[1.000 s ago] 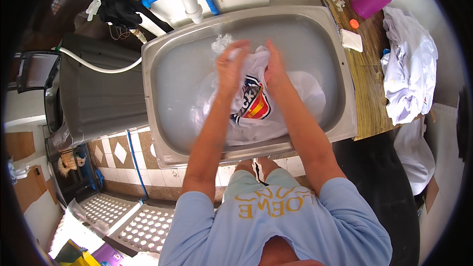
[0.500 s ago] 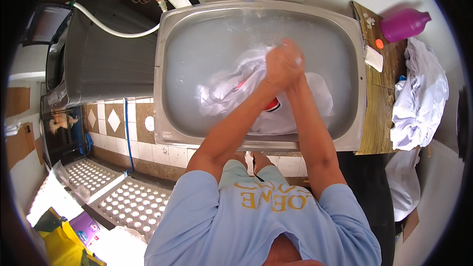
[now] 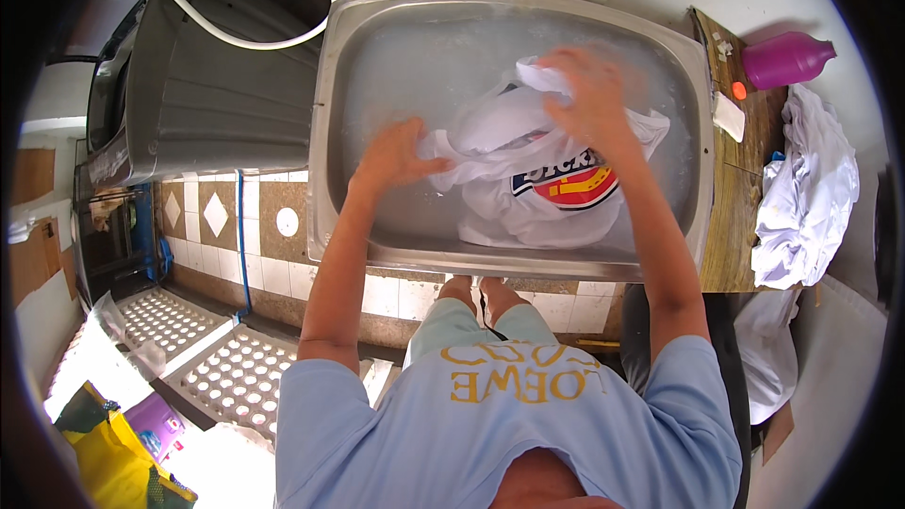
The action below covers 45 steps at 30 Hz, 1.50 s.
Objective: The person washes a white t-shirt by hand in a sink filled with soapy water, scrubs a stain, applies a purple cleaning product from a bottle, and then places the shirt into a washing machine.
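Note:
A wet white shirt [image 3: 528, 221] with a red, yellow and black print lies bunched in cloudy water inside the metal sink basin [image 3: 699, 160]. My left hand [image 3: 396, 155], smeared by motion, is at the shirt's left end, with cloth between its thumb and fingers. Farther right and higher, my right hand [image 3: 594, 94] is also blurred. A raised white fold of the shirt is caught between its thumb and fingers. The lower part of the shirt spreads through the water below both hands, its print facing up.
Right of the basin, a wooden board [image 3: 731, 217] carries a purple bottle [image 3: 790, 59], an orange cap [image 3: 739, 90], a whitish bar [image 3: 728, 117] and piled white clothes [image 3: 806, 188]. A large grey container [image 3: 226, 85] and a white hose [image 3: 226, 36] are at left.
My hands were together over the basin; now they are apart, the left moved left and the right moved right. The shirt is spread wider, with its print showing more.

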Tool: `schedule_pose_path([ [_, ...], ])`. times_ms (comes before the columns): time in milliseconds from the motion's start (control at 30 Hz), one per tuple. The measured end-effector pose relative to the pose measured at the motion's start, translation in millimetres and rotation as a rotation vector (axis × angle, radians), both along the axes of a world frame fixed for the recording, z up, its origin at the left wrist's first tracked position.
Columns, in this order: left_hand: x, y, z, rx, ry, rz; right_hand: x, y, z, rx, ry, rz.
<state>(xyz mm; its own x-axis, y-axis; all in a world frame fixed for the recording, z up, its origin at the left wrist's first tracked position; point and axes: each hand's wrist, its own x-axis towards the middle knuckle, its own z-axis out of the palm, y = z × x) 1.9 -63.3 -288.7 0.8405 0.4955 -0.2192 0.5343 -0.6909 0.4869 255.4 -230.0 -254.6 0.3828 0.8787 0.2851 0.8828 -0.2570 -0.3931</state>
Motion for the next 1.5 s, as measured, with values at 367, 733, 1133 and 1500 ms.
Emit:
schedule_pose_path([
  [367, 15, 50, 7, -1.066, -0.751, 0.602, 74, 37, -13, -0.093, 0.708, 0.104],
  [733, 46, 65, -6, -1.247, -0.938, 0.583, 105, -29, 10, 0.597, 1.517, -0.153],
  [1133, 61, 48, -2, -1.207, -0.938, 0.446, 19, 1, 12, 0.221, 0.126, -0.211],
  [1500, 66, 6, -37, -0.362, -0.558, 0.196, 37, 50, -14, 0.696, 1.316, -0.294],
])
